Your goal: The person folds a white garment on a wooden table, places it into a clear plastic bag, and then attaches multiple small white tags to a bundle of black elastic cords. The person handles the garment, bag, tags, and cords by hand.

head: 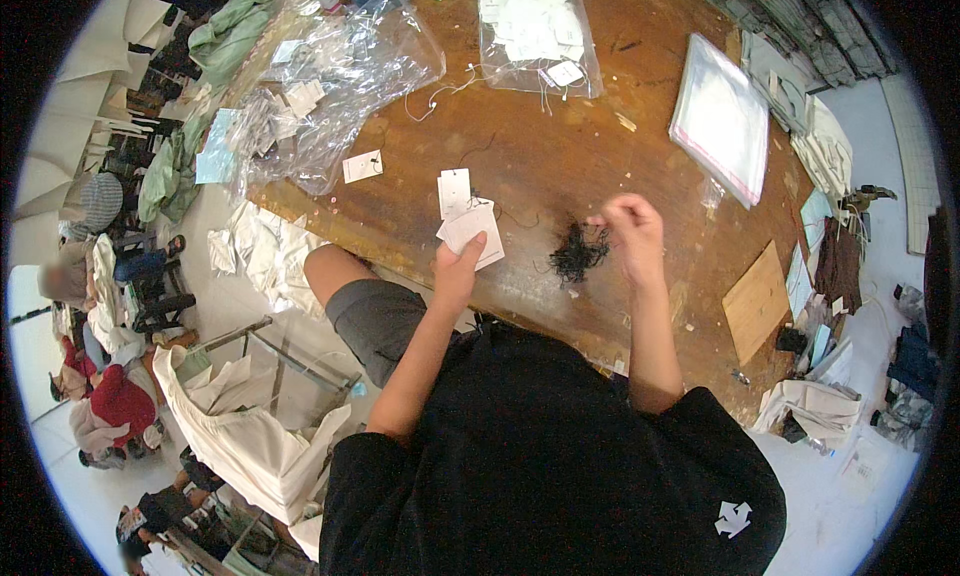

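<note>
My left hand [461, 265] grips a small fanned stack of white paper hang tags [474, 227] between thumb and fingers. One tag [454, 193] of the stack sticks out at the top, and thin black strings trail from the tags over the wooden table [420, 141]. A tangled heap of black hang-tag strings [576, 253] lies to the right of the stack. At its upper right edge is my right hand [636, 235], slightly blurred, fingers curled; whether a string is between the fingertips cannot be made out.
A single tag [363, 166] lies left of my hands, beside a crumpled clear plastic bag [375, 58]. Farther back is a clear bag of white tags [534, 21]. Plastic sleeves [721, 118] and a wooden board [757, 302] lie right. A cloth-lined frame [247, 441] stands behind left; people sit beyond.
</note>
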The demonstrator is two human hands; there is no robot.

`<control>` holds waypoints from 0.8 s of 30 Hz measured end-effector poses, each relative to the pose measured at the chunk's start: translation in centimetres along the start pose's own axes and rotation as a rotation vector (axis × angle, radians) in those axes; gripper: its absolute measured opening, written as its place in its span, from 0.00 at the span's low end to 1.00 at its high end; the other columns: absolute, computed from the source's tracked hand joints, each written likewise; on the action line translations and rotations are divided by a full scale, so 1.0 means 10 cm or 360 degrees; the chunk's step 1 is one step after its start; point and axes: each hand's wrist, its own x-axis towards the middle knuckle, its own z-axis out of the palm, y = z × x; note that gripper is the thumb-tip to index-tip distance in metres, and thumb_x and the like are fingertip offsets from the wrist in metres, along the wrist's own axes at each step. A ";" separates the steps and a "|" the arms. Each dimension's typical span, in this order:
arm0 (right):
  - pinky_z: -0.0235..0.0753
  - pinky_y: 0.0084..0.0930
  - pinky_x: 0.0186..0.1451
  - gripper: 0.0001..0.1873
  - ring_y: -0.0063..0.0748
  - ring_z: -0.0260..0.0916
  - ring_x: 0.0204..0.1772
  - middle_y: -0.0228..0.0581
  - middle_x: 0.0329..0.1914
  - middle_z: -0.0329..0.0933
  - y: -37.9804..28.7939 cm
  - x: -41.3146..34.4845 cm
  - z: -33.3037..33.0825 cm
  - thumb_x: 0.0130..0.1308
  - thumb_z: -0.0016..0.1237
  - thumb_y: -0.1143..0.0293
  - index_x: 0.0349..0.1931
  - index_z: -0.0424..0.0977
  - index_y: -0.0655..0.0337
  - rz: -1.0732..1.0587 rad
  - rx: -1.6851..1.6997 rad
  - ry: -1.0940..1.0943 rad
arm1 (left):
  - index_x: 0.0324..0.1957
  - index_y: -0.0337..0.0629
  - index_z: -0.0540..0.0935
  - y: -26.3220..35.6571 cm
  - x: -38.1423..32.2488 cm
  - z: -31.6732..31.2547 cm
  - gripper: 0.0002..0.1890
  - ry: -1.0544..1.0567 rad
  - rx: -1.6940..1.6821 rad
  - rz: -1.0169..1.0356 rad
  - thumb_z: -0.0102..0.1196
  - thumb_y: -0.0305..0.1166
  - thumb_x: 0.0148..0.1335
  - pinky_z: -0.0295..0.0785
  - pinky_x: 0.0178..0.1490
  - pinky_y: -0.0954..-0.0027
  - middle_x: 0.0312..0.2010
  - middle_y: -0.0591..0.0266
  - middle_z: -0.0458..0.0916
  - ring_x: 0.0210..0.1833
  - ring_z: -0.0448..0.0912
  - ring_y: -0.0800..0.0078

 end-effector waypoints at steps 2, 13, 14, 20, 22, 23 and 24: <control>0.80 0.37 0.45 0.04 0.33 0.74 0.38 0.36 0.32 0.72 -0.07 -0.02 0.04 0.67 0.50 0.72 0.38 0.71 0.61 0.0008 0.0735 -0.0257 | 0.54 0.34 0.76 0.03 -0.03 0.01 0.19 -0.0048 0.0024 0.0019 0.56 0.33 0.64 0.72 0.51 0.72 0.47 0.62 0.80 0.48 0.78 0.75; 0.68 0.17 0.34 0.05 0.15 0.68 0.28 0.26 0.24 0.74 0.26 -0.09 0.59 0.64 0.53 0.71 0.32 0.75 0.61 0.0249 -0.0370 -0.0141 | 0.50 0.33 0.78 0.08 -0.16 0.14 0.16 0.0097 0.0171 0.0226 0.60 0.28 0.61 0.73 0.49 0.72 0.45 0.62 0.81 0.46 0.78 0.74; 0.68 0.18 0.33 0.06 0.15 0.68 0.29 0.27 0.25 0.73 0.32 -0.13 0.68 0.65 0.53 0.70 0.33 0.75 0.63 0.0200 -0.0455 -0.0212 | 0.50 0.33 0.78 0.09 -0.17 0.16 0.16 0.0091 0.0181 0.0252 0.60 0.28 0.61 0.73 0.49 0.72 0.45 0.62 0.81 0.46 0.78 0.74; 0.70 0.28 0.33 0.05 0.37 0.71 0.29 0.45 0.30 0.73 0.47 -0.22 1.05 0.63 0.49 0.75 0.34 0.72 0.68 -0.0525 -0.0734 -0.0225 | 0.46 0.32 0.79 0.19 -0.20 0.22 0.14 0.0080 0.0332 0.0438 0.60 0.28 0.61 0.72 0.48 0.73 0.41 0.62 0.81 0.43 0.77 0.77; 0.70 0.28 0.33 0.04 0.37 0.71 0.29 0.45 0.29 0.73 0.46 -0.22 1.08 0.63 0.48 0.76 0.34 0.72 0.68 -0.0523 -0.0731 -0.0220 | 0.45 0.31 0.79 0.19 -0.22 0.23 0.13 0.0105 0.0329 0.0461 0.59 0.28 0.61 0.72 0.47 0.73 0.41 0.63 0.82 0.43 0.77 0.78; 0.70 0.28 0.33 0.04 0.38 0.71 0.29 0.45 0.29 0.72 0.45 -0.21 1.08 0.63 0.48 0.76 0.34 0.72 0.68 -0.0528 -0.0729 -0.0225 | 0.45 0.32 0.79 0.19 -0.22 0.24 0.12 0.0125 0.0375 0.0462 0.60 0.27 0.61 0.73 0.47 0.72 0.40 0.62 0.82 0.42 0.78 0.75; 0.70 0.28 0.33 0.04 0.37 0.71 0.29 0.44 0.30 0.73 0.44 -0.21 1.09 0.64 0.48 0.76 0.34 0.72 0.68 -0.0519 -0.0722 -0.0216 | 0.45 0.34 0.80 0.19 -0.23 0.24 0.11 0.0145 0.0417 0.0473 0.60 0.26 0.60 0.73 0.46 0.71 0.39 0.62 0.82 0.41 0.79 0.72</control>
